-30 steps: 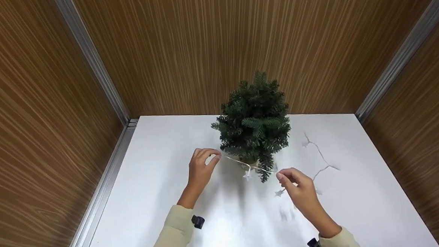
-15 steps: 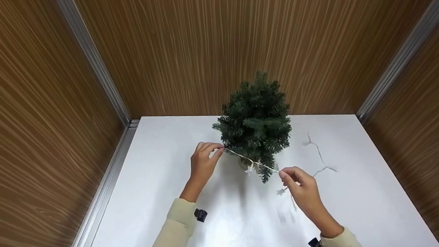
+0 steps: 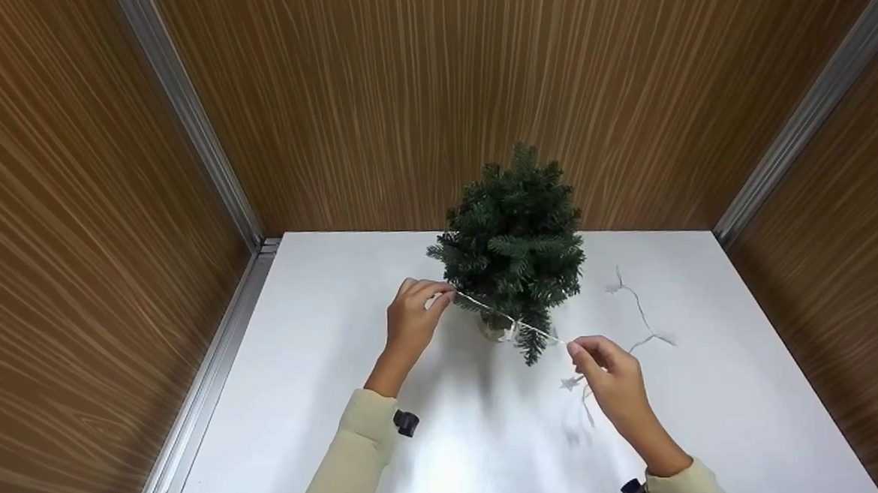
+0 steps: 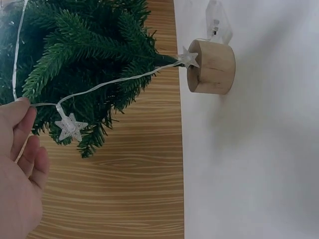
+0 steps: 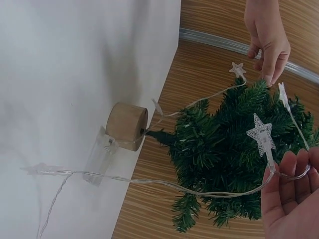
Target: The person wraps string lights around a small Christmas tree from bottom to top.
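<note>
A small artificial Christmas tree [image 3: 517, 235] stands upright on a round wooden base [image 4: 214, 69]. My left hand [image 3: 411, 319] pinches the clear wire of a star string light [image 4: 71, 126] between thumb and fingertip, close to the tree's left lower branches. To the front right, my right hand [image 3: 615, 380] pinches another stretch of the same wire. Between the hands the wire slants across the front of the tree, and one star [image 3: 511, 330] hangs from it. In the right wrist view, another star [image 5: 261, 134] stands up beside the right hand's fingers.
The string's loose tail [image 3: 641, 311] trails over the white table [image 3: 324, 358] to the right. A clear plastic case [image 5: 97, 154] sits against the wooden base, with wire running from it. Wood-grain panels [image 3: 371, 107] rise behind the table and on both sides.
My left hand has moved a little right and farther back, against the branches. The right hand has shifted slightly right. The wire between them is straighter, and its star hangs higher, closer to the tree.
</note>
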A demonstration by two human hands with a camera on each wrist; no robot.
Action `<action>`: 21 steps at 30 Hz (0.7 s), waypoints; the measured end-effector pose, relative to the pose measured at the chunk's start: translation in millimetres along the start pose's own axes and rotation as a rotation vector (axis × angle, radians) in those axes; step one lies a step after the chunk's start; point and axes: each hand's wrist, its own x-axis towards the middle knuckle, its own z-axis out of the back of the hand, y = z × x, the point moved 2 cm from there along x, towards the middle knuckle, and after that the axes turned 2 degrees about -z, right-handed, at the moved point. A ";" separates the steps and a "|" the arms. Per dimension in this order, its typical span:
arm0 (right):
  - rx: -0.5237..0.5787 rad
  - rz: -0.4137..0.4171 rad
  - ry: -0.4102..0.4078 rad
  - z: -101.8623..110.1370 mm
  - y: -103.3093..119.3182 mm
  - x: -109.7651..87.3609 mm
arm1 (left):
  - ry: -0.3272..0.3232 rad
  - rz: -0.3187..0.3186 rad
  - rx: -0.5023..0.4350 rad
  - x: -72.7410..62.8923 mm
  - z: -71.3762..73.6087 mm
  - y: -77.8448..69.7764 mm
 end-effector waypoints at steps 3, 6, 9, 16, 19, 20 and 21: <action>-0.010 0.007 -0.009 2.2 0.2 1.6 | 0.007 -0.009 0.005 2.0 -0.2 -1.1; -0.015 0.012 -0.011 4.1 0.8 3.6 | 0.012 -0.015 0.011 3.7 -1.0 -1.5; -0.016 0.012 -0.013 5.3 0.9 5.2 | 0.019 -0.006 0.010 4.5 -1.7 -0.7; 0.007 -0.046 -0.021 6.9 -2.7 3.4 | 0.042 0.014 -0.021 3.3 -3.3 1.0; 0.002 -0.057 -0.022 7.9 -3.5 3.0 | 0.043 0.019 -0.038 1.2 -3.4 2.0; -0.002 -0.055 -0.023 8.6 -3.6 3.1 | 0.045 0.025 -0.042 0.5 -2.9 1.7; -0.007 -0.054 -0.025 9.3 -3.6 3.3 | 0.046 0.033 -0.047 -0.1 -2.4 1.7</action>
